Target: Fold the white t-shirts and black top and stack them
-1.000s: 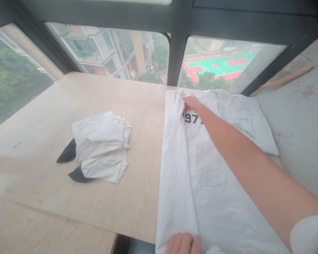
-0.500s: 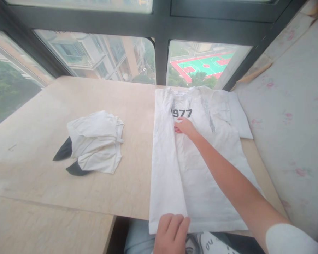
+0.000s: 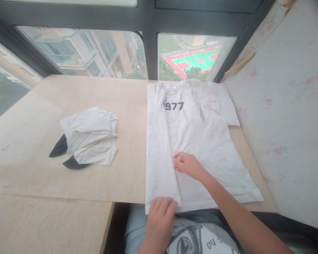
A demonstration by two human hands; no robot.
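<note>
A white T-shirt (image 3: 201, 141) with dark "1977" lettering lies spread out, its collar toward the window. Its left side is folded inward as a long strip (image 3: 159, 148). At the bottom hem of that strip, my left hand (image 3: 160, 215) is closed on the fabric, fingers curled over the edge. My right hand (image 3: 189, 165) is at the lower middle of the strip's inner edge, its fingers bent and pinched loosely at the cloth. Its fingertips are partly hidden.
Folded white shorts (image 3: 92, 137) with dark pointed parts lie on the beige surface (image 3: 127, 169) to the left. Framed windows (image 3: 151, 42) stand behind. A flower-patterned wall (image 3: 281, 116) bounds the right side. The surface's front edge is close to my body.
My right hand has moved down along the fold, from just below the lettering to the lower part of the shirt. My left hand stays at the hem. The view has shifted slightly.
</note>
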